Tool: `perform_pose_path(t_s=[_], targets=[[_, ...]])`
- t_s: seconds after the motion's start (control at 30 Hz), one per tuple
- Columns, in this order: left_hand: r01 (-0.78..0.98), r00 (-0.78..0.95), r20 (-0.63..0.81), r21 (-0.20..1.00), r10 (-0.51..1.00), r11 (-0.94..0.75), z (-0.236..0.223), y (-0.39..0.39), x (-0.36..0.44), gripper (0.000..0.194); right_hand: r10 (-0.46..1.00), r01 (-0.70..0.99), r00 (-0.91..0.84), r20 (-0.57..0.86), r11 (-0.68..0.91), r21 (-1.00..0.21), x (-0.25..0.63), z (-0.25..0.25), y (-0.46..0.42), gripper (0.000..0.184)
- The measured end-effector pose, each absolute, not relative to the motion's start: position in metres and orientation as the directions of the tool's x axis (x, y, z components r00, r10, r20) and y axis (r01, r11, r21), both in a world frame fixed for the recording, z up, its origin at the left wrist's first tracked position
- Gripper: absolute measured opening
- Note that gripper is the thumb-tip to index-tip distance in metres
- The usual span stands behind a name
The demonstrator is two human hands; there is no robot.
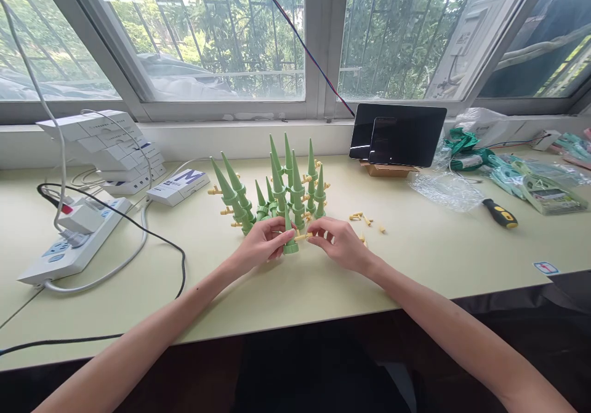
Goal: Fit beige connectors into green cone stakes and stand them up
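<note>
Between the fingers of my left hand (266,239) stands a green plastic spike (290,248), point up, with a ribbed collar at its base. A yellow valve (302,236) sticks out from the spike's right side. My right hand (340,240) pinches the outer end of that valve. Just behind my hands, green spikes (236,199) stand stacked in several columns, many with yellow valves jutting from their sides. A few loose yellow pieces (368,220) lie on the table to the right of my right hand.
Tablets (406,136) lean on a cardboard stand at the back. A screwdriver (500,213) and plastic bags (443,190) lie to the right. On the left are a power strip (34,269), cables and white boxes (180,186). The table (295,302) ends in front of me.
</note>
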State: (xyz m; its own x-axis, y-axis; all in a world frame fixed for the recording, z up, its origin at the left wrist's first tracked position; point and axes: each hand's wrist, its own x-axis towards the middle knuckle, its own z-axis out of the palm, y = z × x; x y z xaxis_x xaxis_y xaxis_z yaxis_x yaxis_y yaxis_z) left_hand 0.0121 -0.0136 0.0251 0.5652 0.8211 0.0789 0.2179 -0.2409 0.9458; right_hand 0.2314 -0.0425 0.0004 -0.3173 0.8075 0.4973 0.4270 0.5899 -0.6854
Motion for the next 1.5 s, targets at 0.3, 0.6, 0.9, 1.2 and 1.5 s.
perform_pose_path(t_s=[0.3, 0.6, 0.9, 1.2, 1.5], targets=[[0.215, 0.581, 0.082, 0.944, 0.810, -0.250, 0.0224, -0.0132, 0.0119, 0.031, 0.796, 0.425, -0.340, 0.500, 0.605, -0.674, 0.2305, -0.0035, -0.0414, 0.006], [0.218, 0.587, 0.059, 0.949, 0.807, -0.228, 0.0211, -0.0133, 0.0124, 0.027, 0.787, 0.429, -0.354, 0.505, 0.616, -0.660, 0.2302, -0.0042, -0.0417, 0.005], [0.237, 0.591, 0.055, 0.942, 0.804, -0.238, 0.0203, -0.0129, 0.0120, 0.028, 0.790, 0.455, -0.380, 0.481, 0.613, -0.646, 0.2298, -0.0063, -0.0409, 0.009], [0.249, 0.593, 0.040, 0.941, 0.804, -0.230, 0.0207, -0.0132, 0.0122, 0.031, 0.804, 0.494, -0.396, 0.444, 0.594, -0.635, 0.2291, -0.0026, -0.0427, 0.018], [0.245, 0.592, 0.050, 0.940, 0.804, -0.239, 0.0210, -0.0134, 0.0119, 0.029, 0.793, 0.464, -0.418, 0.444, 0.606, -0.646, 0.2305, -0.0011, -0.0439, 0.012]])
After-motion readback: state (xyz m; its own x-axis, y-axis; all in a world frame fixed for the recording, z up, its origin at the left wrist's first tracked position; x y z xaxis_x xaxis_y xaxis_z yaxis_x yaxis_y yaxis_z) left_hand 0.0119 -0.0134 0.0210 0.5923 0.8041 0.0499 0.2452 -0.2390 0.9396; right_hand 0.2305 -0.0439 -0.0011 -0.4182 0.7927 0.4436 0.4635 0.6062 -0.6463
